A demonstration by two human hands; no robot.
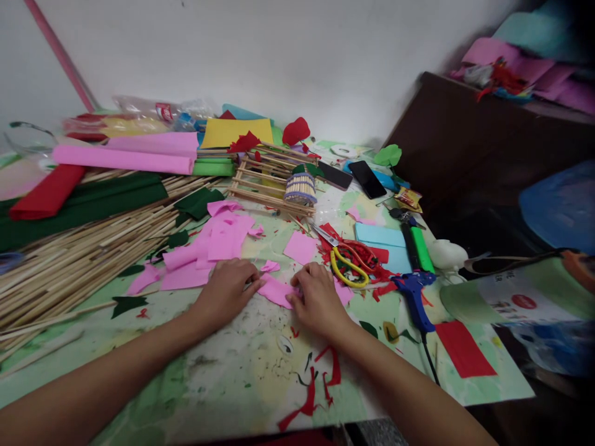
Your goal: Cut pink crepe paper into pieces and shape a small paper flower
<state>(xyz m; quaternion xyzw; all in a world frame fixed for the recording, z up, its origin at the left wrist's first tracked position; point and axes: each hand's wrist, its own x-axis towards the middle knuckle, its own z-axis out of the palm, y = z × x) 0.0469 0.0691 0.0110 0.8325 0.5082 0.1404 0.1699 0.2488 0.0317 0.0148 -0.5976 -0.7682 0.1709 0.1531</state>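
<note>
Head view: table is filling most of the frame; sticks are lying across its left. Left hand and right hand are working mid-table. Glue gun is lying right of them, scissors just beyond the right hand. Pink strip is spanning between both hands, fingers pinching its ends.

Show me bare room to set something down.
Best patch: green-patterned cloth between the left forearm and ragged red scraps, bare except specks and stains. A narrower one lies between that forearm and the wooden sticks. Crowded: pink sheets past the left hand; yellow-handled scissors and blue glue gun past the right hand.
</note>
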